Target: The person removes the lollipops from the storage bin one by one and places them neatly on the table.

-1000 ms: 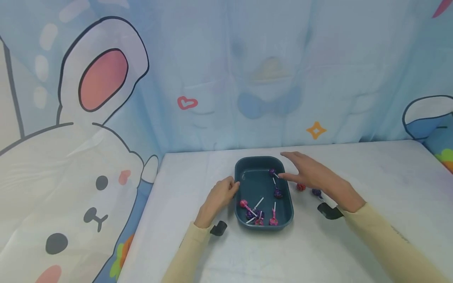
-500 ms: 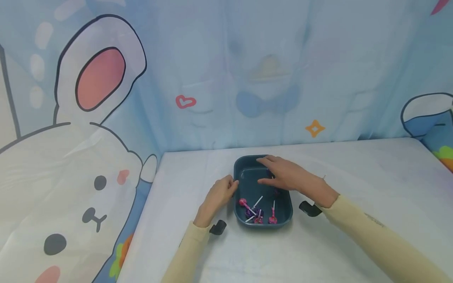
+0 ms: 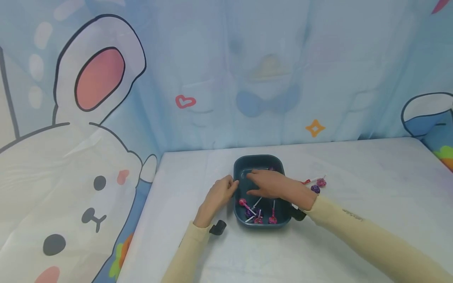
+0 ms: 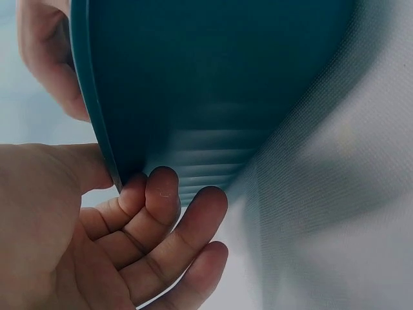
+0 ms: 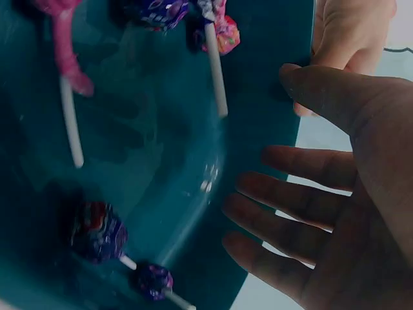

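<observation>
A dark teal plastic bin (image 3: 258, 159) stands on the white-covered table with several wrapped lollipops inside, among them a pink one (image 3: 272, 220) near the front and a purple one (image 5: 99, 236) in the right wrist view. My left hand (image 3: 217, 198) pinches the bin's left rim, the thumb on one side and curled fingertips on the other, as the left wrist view shows. Over the bin's middle is my right hand (image 3: 274, 184), its fingers extended and spread, the palm holding nothing in the right wrist view (image 5: 322, 194). It partly hides lollipops at the bin's far right.
Right of the bin, a pink lollipop (image 3: 321, 182) and a purple lollipop (image 3: 315, 189) lie on the table, with a red one partly covered by my right wrist. A printed blue curtain (image 3: 212, 78) hangs behind the table. Black wrist cameras (image 3: 218, 227) sit beneath both wrists.
My right hand has moved left from beside the bin's right edge to over its middle, uncovering lollipops on the table. The left hand keeps its hold on the rim.
</observation>
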Action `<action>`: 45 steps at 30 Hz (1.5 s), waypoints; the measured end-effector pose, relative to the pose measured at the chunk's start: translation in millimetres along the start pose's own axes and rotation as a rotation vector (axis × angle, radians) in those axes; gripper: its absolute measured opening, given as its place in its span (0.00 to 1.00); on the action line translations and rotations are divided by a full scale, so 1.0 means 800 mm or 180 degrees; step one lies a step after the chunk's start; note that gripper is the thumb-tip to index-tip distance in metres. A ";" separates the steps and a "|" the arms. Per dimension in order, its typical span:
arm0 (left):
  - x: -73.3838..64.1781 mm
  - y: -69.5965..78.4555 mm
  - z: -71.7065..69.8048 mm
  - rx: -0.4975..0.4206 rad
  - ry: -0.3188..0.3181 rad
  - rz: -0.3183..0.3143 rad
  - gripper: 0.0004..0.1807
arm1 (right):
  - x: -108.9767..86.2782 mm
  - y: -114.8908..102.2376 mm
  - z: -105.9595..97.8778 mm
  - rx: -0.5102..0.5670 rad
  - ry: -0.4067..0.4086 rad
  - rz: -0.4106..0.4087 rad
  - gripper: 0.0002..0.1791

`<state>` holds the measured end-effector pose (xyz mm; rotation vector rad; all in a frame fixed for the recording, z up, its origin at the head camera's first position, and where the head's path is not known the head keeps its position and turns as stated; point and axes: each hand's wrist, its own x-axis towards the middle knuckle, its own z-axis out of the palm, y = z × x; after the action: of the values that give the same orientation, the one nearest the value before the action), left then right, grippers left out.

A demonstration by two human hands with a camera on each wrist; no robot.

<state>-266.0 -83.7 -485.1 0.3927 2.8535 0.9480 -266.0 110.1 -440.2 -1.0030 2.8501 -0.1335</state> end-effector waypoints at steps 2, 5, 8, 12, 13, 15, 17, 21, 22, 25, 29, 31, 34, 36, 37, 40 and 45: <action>-0.001 0.000 0.000 0.0011 0.0004 -0.0005 0.16 | 0.004 -0.005 0.003 0.0064 -0.0060 -0.0041 0.27; -0.001 -0.001 -0.001 0.0035 0.0023 -0.0009 0.16 | 0.012 -0.011 0.010 0.0124 -0.0202 -0.0097 0.24; 0.000 -0.002 0.000 0.0041 0.0026 -0.0014 0.16 | 0.018 -0.017 0.015 0.0127 -0.0330 -0.0090 0.22; 0.001 -0.002 0.000 0.0029 0.0014 -0.0010 0.16 | 0.023 -0.022 0.019 0.0070 -0.0396 -0.0081 0.20; 0.000 -0.002 0.000 0.0035 0.0017 -0.0011 0.16 | 0.024 -0.023 0.020 0.0046 -0.0415 -0.0098 0.20; 0.000 -0.001 -0.001 0.0025 0.0018 -0.0015 0.16 | 0.025 -0.025 0.021 0.0016 -0.0436 -0.0150 0.18; 0.000 0.000 -0.003 0.0022 0.0016 -0.0011 0.16 | 0.026 -0.026 0.022 -0.0038 -0.0443 -0.0196 0.17; 0.001 0.001 -0.004 0.0022 0.0012 -0.0014 0.16 | 0.030 -0.028 0.026 -0.0129 -0.0406 -0.0218 0.16; 0.001 0.001 -0.004 0.0025 0.0013 -0.0011 0.16 | 0.031 -0.029 0.027 -0.0136 -0.0386 -0.0224 0.16; 0.001 0.002 -0.004 0.0037 0.0024 -0.0014 0.16 | 0.033 -0.031 0.030 -0.0190 -0.0333 -0.0246 0.14; 0.001 0.002 -0.003 0.0056 0.0035 -0.0023 0.17 | 0.034 -0.033 0.031 -0.0241 -0.0305 -0.0256 0.12; 0.001 0.003 -0.003 0.0051 0.0034 -0.0032 0.17 | 0.034 -0.033 0.031 -0.0242 -0.0309 -0.0242 0.12; 0.001 0.003 -0.003 0.0029 0.0019 -0.0038 0.16 | 0.035 -0.032 0.031 -0.0208 -0.0313 -0.0235 0.12; 0.001 0.003 -0.003 0.0025 0.0022 -0.0034 0.16 | 0.034 -0.029 0.030 -0.0187 -0.0299 -0.0232 0.11; 0.001 0.002 -0.003 0.0019 0.0018 -0.0031 0.16 | 0.033 -0.028 0.029 -0.0177 -0.0288 -0.0233 0.12; 0.002 0.002 -0.002 0.0018 0.0026 -0.0027 0.17 | 0.030 -0.023 0.025 -0.0134 -0.0251 -0.0236 0.11; 0.002 0.001 -0.001 0.0008 0.0029 -0.0023 0.16 | 0.027 -0.010 0.014 0.0063 -0.0189 -0.0236 0.10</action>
<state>-267.1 -83.1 -484.4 0.3789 2.8626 0.9476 -276.2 89.8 -452.0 -1.0903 2.7543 -0.1359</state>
